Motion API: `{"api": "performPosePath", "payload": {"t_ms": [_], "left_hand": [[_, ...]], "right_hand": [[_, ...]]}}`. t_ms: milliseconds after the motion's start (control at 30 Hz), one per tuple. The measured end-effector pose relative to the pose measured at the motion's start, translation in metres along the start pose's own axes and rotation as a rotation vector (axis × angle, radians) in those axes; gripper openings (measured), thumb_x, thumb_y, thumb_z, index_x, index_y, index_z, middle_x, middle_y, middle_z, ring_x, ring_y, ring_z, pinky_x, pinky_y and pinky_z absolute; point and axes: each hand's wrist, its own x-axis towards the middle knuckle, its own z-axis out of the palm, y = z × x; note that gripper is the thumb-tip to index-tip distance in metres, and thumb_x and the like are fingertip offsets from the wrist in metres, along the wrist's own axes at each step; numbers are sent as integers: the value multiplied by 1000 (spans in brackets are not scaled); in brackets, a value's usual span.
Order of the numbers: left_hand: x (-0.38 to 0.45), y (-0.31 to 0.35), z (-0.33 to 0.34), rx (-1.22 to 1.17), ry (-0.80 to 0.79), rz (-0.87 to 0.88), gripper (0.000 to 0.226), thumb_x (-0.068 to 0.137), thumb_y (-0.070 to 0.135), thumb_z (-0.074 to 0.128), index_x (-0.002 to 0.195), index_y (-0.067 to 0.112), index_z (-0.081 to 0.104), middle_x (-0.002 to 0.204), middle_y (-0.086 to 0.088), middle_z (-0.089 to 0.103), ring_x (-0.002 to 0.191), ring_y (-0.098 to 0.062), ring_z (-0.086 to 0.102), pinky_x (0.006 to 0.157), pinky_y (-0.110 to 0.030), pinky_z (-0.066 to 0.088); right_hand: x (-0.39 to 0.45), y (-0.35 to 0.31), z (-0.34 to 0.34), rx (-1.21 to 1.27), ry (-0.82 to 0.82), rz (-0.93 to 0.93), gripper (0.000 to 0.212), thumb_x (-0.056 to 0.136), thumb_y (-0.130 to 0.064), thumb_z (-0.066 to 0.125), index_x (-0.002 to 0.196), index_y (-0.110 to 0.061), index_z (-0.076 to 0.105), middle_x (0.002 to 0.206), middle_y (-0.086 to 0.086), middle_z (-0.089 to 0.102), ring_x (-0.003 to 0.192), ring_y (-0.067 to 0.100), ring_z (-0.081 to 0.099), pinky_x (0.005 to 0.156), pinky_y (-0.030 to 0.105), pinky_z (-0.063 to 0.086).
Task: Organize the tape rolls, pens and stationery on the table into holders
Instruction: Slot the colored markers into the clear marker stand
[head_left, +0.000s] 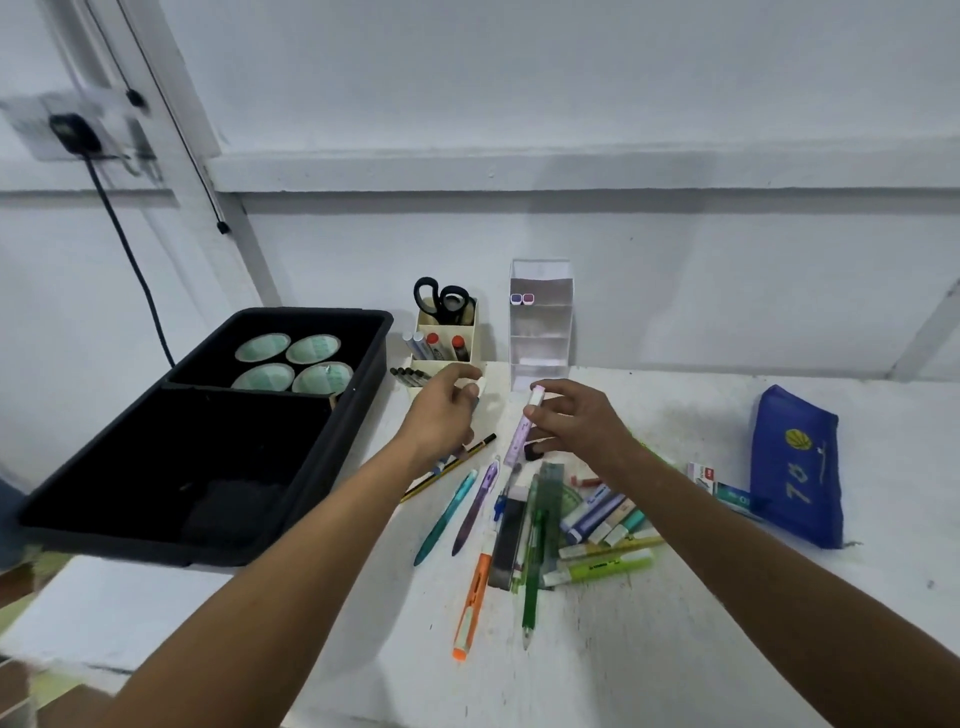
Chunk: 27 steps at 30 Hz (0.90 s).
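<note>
My right hand (574, 418) holds a lilac pen (523, 428) upright by its white top, above the white table (675, 649). My left hand (441, 413) is closed around a small white object (477, 388), just in front of the cream desk organiser (447, 345). That organiser holds scissors (441, 299) and several markers. A clear tiered holder (540, 332) stands to its right with two purple-capped pens (522, 299) in the top tier. Several tape rolls (291, 361) sit in the far compartment of the black tray (260, 415). Loose pens and highlighters (550, 525) lie scattered under my hands.
A blue pencil pouch (797, 467) lies at the right, with small boxes (722, 486) beside it. An orange pen (471, 605) and a green pen (531, 587) point toward me. The black tray overhangs the table's left edge. A black cable (130, 249) runs down the wall.
</note>
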Motion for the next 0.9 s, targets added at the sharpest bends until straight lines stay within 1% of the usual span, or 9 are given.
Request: {"api": "performPosePath", "payload": {"t_ms": [167,233,333,433,500,600,700,800,900], "left_hand": [[10,14,-2,189,-33,-13,38,84,15,70,117,19,51,103,-2,58,72,-22,64,63,-36,59],[13,24,-4,185,-68,53,41,87,8,66,124,16,53,111,-3,61,74,-23,69,63,-37,62],[17,44,-9,291,-22,235,27,97,17,52,124,16,50,106,-1,64,61,-20,69,46,-32,55],[30,69,-16,562,105,386,17,95,20,50,112,15,53,101,-7,68,80,-24,65,66,-34,52],[39,88,-20,604,91,354,27,85,15,57,112,17,56,105,-6,66,91,-22,60,75,-32,51],[47,115,-22,609,-12,312,43,82,12,58,124,17,52,116,-2,62,92,-20,59,67,-27,49],[53,129,-17,673,8,344,27,92,20,56,116,10,49,106,-9,60,79,-26,61,62,-35,50],[62,135,-10,874,151,477,19,96,24,52,104,9,61,97,-12,65,78,-28,60,62,-32,44],[68,137,-6,853,136,462,18,92,21,55,102,9,64,98,-11,64,81,-29,61,63,-31,45]], "right_hand": [[1,-14,-10,-91,78,-128,35,80,-10,73,113,-8,62,90,12,73,76,20,71,66,36,59],[4,-22,-17,-108,108,-167,34,79,-12,74,112,-10,64,89,8,73,76,15,71,65,34,59],[11,-39,-26,-89,172,-261,29,78,-10,75,106,-11,65,84,5,71,75,12,69,59,28,56],[19,-60,-34,-45,248,-367,26,79,-1,72,102,-9,64,88,9,70,71,5,68,60,21,55],[26,-73,-39,-56,294,-433,25,79,-1,72,100,-13,65,93,10,71,76,8,69,67,23,57],[36,-87,-45,-115,342,-518,20,80,-5,72,97,-12,67,97,8,71,84,15,71,78,27,57],[43,-94,-44,-192,375,-580,15,82,-10,69,97,-9,67,96,5,71,86,13,71,80,24,55],[47,-95,-43,-243,399,-643,12,82,-8,69,93,-10,66,92,1,69,83,9,69,78,17,53],[53,-87,-45,-294,387,-699,11,83,-8,69,93,-8,66,92,7,68,84,16,68,79,20,54]]}}
